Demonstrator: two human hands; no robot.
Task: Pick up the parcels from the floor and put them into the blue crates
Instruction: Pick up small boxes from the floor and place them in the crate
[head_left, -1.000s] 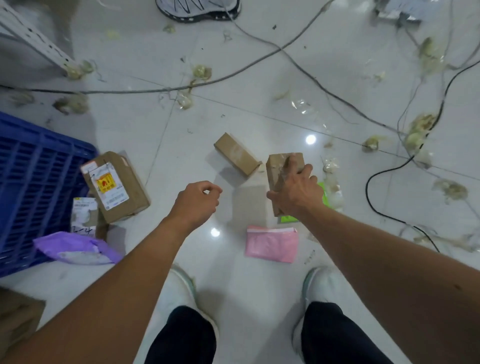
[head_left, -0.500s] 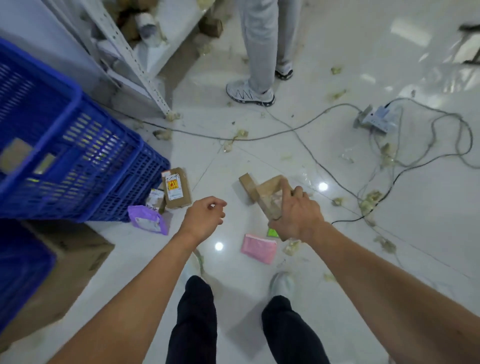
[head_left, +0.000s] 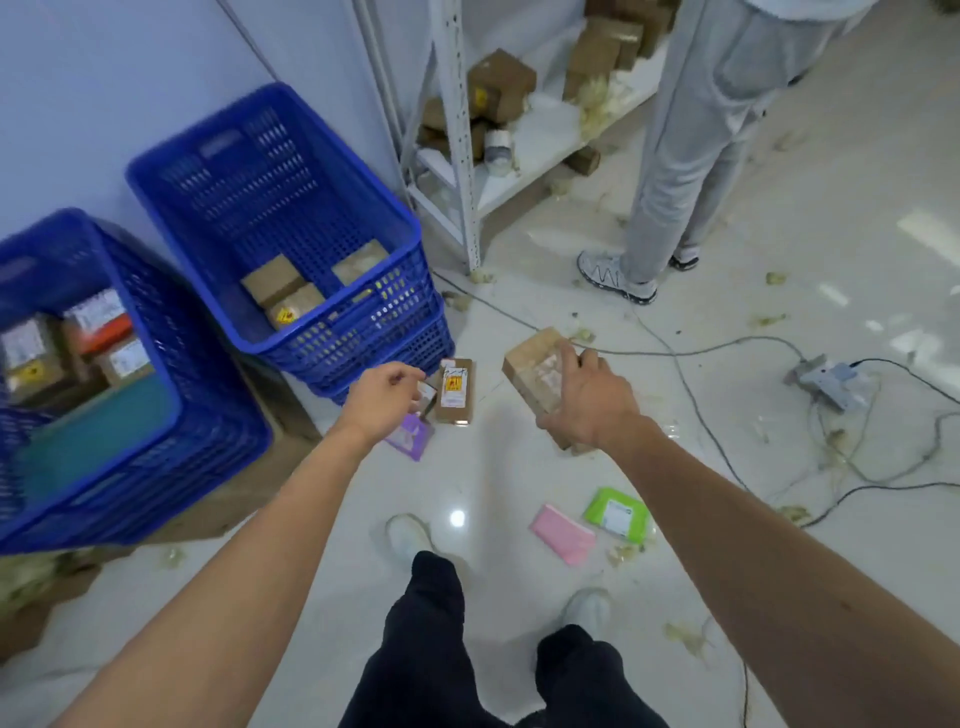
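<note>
Only one cam here, worn on the head at standing height, tilted forward and down. It faces the glossy white tiled floor (head_left: 493, 467) just right of the perforated blue plastic crate (head_left: 358, 338), fairly near. Wide-angle, edges bend.

Both forearms bare from frame edge to wrist. Left hand (head_left: 382, 397) and right hand (head_left: 587, 402) uncovered, fingers bare. Trousers (head_left: 431, 649) black, plain matte cloth, loose cut, soft folds, covering both legs down to shoes. Left shoe (head_left: 408, 535) white, rounded toe, low cut. Right shoe (head_left: 589, 608) white likewise, toe showing past trouser hem. Laces too blurred to tell.
</note>
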